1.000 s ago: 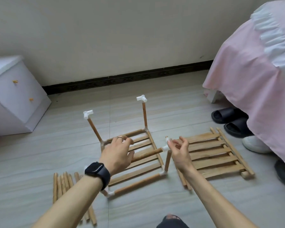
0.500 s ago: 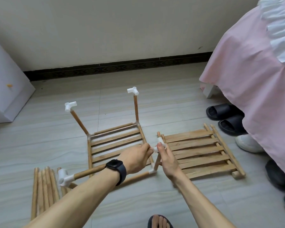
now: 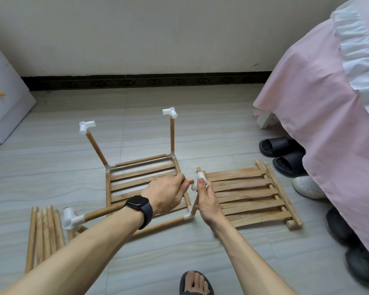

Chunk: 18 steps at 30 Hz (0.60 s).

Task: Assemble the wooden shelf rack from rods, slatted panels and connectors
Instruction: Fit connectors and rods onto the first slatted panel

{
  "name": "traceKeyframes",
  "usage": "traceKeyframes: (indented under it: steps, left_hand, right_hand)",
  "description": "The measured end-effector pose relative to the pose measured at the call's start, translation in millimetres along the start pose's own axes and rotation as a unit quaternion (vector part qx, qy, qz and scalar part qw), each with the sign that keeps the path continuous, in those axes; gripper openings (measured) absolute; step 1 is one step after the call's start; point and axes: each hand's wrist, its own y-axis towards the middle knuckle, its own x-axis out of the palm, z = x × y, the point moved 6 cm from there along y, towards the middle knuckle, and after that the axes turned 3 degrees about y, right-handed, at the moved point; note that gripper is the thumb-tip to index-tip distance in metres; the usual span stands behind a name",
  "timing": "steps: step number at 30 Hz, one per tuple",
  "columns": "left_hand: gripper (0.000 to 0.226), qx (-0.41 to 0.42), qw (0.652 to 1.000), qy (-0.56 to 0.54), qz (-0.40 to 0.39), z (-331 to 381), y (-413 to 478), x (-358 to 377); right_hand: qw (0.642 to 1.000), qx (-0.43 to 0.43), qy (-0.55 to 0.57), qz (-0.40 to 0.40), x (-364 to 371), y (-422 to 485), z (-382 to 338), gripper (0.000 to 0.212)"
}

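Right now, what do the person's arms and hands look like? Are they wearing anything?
The left arm and right arm are bare, with no sleeves in view. On the left wrist sits a smartwatch with a black, rounded-rectangle face and a dark band. The left hand and right hand wear no gloves, and the right wrist has nothing on it.

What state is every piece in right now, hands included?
Left hand: grips rod, tip beside connector, not inserted.
Right hand: pinches connector atop front upright.
Spare panel: flat on floor.
Loose rods: lying on floor.
Back uprights: standing, carrying top connectors.
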Motion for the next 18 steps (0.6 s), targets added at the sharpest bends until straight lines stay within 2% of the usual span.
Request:
traceKeyframes:
  steps: [3, 4, 7, 11, 13, 16, 18]
  left_hand:
    - [0.032, 0.0, 1.0, -0.001, 0.005, -0.8, -0.6, -3.4]
    - [0.033, 0.001, 1.0, -0.001, 0.007, -0.7, -1.4, -4.0]
    - [0.033, 0.004, 1.0, 0.006, 0.005, 1.6, -4.3, -2.9]
    - [0.032, 0.0, 1.0, 0.013, 0.005, 2.3, -3.3, -3.4]
    - [0.032, 0.0, 1.0, 0.009, -0.004, 1.4, -3.2, -3.4]
    - [0.032, 0.005, 1.0, 0.01, -0.019, 1.3, -3.7, -3.5]
    - [0.032, 0.004, 1.0, 0.012, -0.022, 1.8, -3.5, -4.0]
  right_hand:
    - [1.0, 0.011, -0.004, 0.01, 1.0, 3.1, 0.6, 0.124]
    - [1.0, 0.015, -0.001, 0.01, 1.6, 3.5, 2.0, 0.123]
    - [1.0, 0.008, 0.004, 0.011, 3.0, 5.4, 5.9, 0.092]
    - [1.0, 0.017, 0.001, 0.011, 3.2, 8.0, 7.9, 0.071]
    - [1.0, 0.017, 0.005, 0.012, 3.1, 6.5, 4.9, 0.081]
    - [1.0, 0.016, 0.006, 0.02, 2.8, 5.8, 3.3, 0.117]
    - [1.0, 0.023, -0.001, 0.021, 2.0, 6.2, 3.3, 0.126]
